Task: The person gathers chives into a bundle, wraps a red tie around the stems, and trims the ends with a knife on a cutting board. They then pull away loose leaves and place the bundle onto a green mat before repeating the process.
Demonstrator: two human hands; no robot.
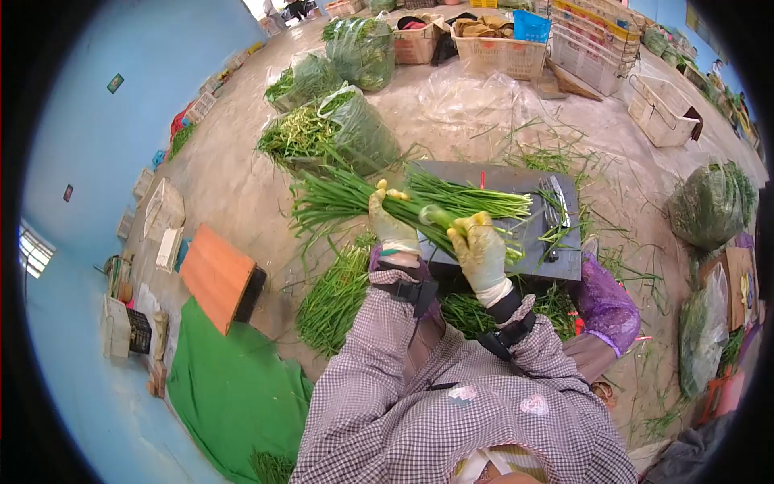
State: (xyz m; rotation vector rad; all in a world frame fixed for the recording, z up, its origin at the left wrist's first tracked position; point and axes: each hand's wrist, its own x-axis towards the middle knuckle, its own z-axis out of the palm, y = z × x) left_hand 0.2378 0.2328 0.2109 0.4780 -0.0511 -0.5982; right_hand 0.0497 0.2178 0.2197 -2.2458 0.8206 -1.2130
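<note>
My left hand (392,219), in a pale, stained glove, is wrapped round a bundle of long green stalks (339,194). The leafy ends fan out to the left. My right hand (479,244), gloved too, closes on the same bundle near its paler ends, beside a light green band (436,216). Under both hands is a dark board (568,266). Behind the held bundle, more green stalks (476,194) lie on the board. A knife (559,202) rests at the board's right side among scraps, and a small red stick (482,179) is at its back edge.
Bags of greens (363,133) stand beyond the board. A heap of stalks (334,302) lies on the floor at the left, near an orange-topped block (216,274) and green cloth (234,387). Crates (500,58) stand at the back; another full bag (709,206) is at the right.
</note>
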